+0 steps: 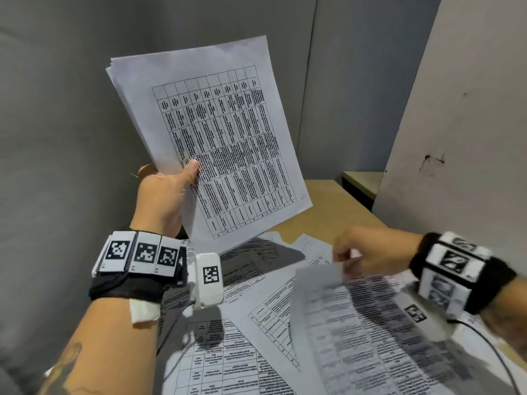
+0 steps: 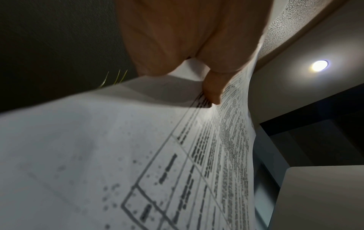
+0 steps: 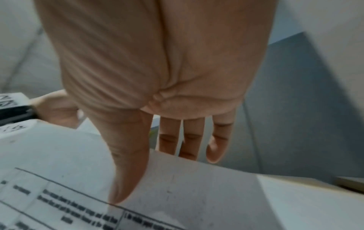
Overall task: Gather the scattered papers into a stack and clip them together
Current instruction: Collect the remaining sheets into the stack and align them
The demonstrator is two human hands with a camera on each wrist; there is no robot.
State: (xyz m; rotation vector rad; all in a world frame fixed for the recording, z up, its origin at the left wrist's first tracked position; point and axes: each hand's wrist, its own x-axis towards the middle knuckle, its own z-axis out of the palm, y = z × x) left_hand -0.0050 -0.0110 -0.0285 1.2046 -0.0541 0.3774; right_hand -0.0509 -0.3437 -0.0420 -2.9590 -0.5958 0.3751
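Observation:
My left hand (image 1: 168,186) holds a stack of printed papers (image 1: 216,138) upright above the desk, thumb on the front sheet and fingers behind. In the left wrist view the thumb (image 2: 213,88) presses on that stack (image 2: 138,155). My right hand (image 1: 362,255) pinches the far edge of one printed sheet (image 1: 370,332) and lifts it off the desk; it is blurred. The right wrist view shows the thumb (image 3: 126,171) on top of this sheet (image 3: 177,194) and the other fingers (image 3: 189,140) behind it. More loose sheets (image 1: 228,352) lie scattered flat on the desk. No clip is in view.
The wooden desk (image 1: 333,206) sits in a corner, with grey partition walls (image 1: 57,138) on the left and at the back and a light panel (image 1: 462,138) close on the right. A cable (image 1: 496,354) runs from my right wrist band over the papers.

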